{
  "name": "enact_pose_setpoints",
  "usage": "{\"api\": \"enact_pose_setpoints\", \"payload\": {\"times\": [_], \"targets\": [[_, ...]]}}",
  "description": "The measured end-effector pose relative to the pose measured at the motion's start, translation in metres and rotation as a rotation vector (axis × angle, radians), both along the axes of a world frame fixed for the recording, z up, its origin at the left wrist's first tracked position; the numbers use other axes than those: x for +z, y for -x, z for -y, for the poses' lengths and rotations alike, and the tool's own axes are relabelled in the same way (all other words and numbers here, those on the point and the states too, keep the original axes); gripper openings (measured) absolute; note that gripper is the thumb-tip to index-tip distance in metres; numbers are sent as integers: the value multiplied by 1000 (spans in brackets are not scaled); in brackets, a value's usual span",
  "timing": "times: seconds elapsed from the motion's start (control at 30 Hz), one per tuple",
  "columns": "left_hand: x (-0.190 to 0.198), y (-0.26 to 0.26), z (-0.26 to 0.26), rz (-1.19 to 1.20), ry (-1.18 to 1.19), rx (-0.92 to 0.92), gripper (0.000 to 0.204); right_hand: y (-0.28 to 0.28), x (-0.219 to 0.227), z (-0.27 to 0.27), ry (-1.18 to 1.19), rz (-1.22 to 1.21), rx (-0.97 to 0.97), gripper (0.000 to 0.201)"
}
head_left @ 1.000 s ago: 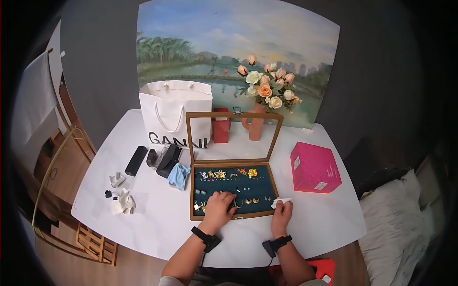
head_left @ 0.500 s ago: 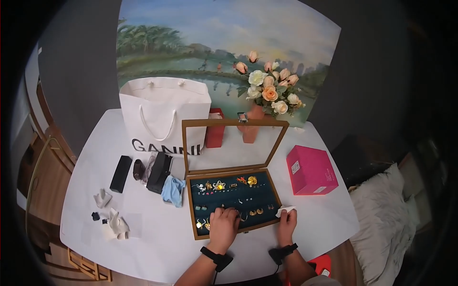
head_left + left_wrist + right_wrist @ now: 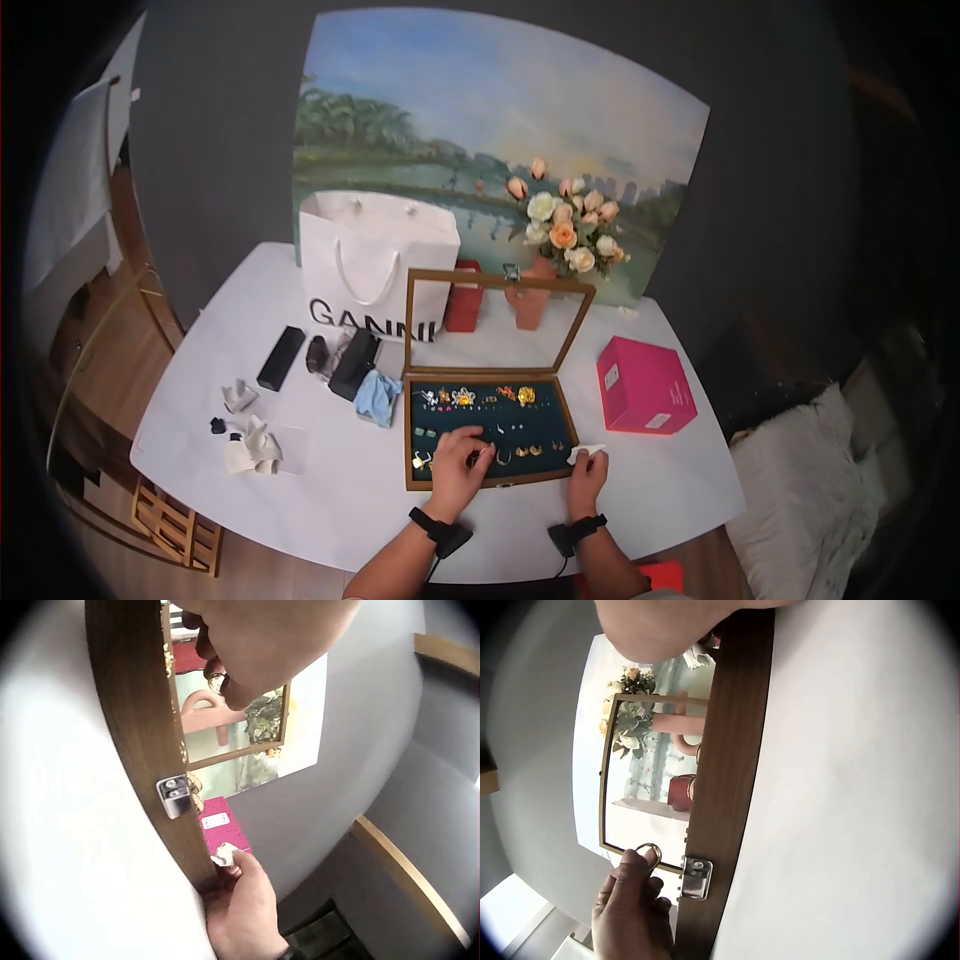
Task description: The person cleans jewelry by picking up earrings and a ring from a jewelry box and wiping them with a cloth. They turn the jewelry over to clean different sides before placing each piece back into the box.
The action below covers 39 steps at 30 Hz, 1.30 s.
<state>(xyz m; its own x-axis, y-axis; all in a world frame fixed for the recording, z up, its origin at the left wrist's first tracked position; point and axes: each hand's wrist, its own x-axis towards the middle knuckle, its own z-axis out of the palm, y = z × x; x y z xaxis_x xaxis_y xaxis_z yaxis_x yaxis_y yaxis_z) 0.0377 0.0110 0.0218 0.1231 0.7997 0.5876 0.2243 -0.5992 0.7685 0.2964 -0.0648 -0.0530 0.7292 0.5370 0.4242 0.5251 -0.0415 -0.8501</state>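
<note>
Over the front of a wooden jewelry case, my left hand pinches a gold hoop between thumb and fingers. The case's glass lid stands raised. Several gold and silver pieces sit in rows on its dark green lining, among them a yellow flower piece and a pair of gold earrings. By the case's front right corner, my right hand holds a crumpled white cloth. A metal clasp shows on the case's front edge.
Left of the case lie a blue cloth, a black box, a long black case and crumpled wrappings. A white paper bag and a flower vase stand behind. At right sits a pink box.
My left hand has risen from the lining, and its fingers now pinch the gold hoop. My right hand stays at the corner with the cloth. The head view has shifted.
</note>
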Motion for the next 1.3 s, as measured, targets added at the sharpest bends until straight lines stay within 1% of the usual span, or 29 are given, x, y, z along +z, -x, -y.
{"api": "enact_pose_setpoints", "payload": {"times": [0.07, 0.13, 0.23, 0.33, 0.4, 0.5, 0.6, 0.77, 0.87, 0.9, 0.97, 1.0, 1.03, 1.07, 1.1, 1.13, 1.2, 1.23, 1.3], "targets": [[-3, 2, 8, 44, 1, -25, 11, -8, -8, -3, -24, 30, 1, 27], [-10, 8, 23, 188, 278, -193, 13, -8, -13, -4, -62, 43, -3, 26], [-33, 18, 42, 460, 491, -373, 17, -4, -1, -2, -50, 64, -18, 25], [-36, 33, 66, 374, 651, -362, 18, 1, 2, 0, -42, 72, -35, 25], [-49, 39, 70, 331, 657, -347, 21, -1, 1, -3, -47, 95, -41, 25], [-53, 40, 74, 265, 640, -300, 23, -4, -5, -6, -61, 133, -43, 25], [-56, 32, 72, 278, 628, -318, 23, -1, -1, -4, -51, 104, -36, 25], [-63, 33, 69, 226, 627, -346, 27, -2, -4, -1, -63, 86, -34, 26], [-63, 36, 73, 230, 632, -345, 26, -3, -7, 10, -51, 59, -28, 25], [-74, 37, 70, 186, 624, -344, 26, -5, -14, 15, -51, 39, -13, 22], [-75, 41, 71, 221, 558, -367, 26, -8, -25, 24, -88, 44, 9, 18], [-76, 41, 75, 240, 535, -374, 26, -8, -27, 31, -109, 59, 7, 27], [-73, 43, 76, 187, 523, -349, 25, -9, -29, 39, -95, 89, 8, 27], [-71, 46, 75, 127, 515, -324, 25, -10, -32, 43, -71, -16, 36, 27], [-57, 47, 79, 95, 585, -301, 24, -11, -34, 48, -57, 9, 30, 25], [-41, 50, 82, 42, 598, -288, 23, -8, -34, 51, -44, 38, 21, 23], [-67, 46, 70, 197, 640, -389, 22, 5, -24, 57, -29, 26, 44, 23], [-68, 44, 70, 186, 657, -372, 22, 6, -17, 59, -30, 24, 37, 23], [-65, 46, 68, 148, 683, -361, 21, 14, -11, 66, -22, -97, 81, 24]]}}
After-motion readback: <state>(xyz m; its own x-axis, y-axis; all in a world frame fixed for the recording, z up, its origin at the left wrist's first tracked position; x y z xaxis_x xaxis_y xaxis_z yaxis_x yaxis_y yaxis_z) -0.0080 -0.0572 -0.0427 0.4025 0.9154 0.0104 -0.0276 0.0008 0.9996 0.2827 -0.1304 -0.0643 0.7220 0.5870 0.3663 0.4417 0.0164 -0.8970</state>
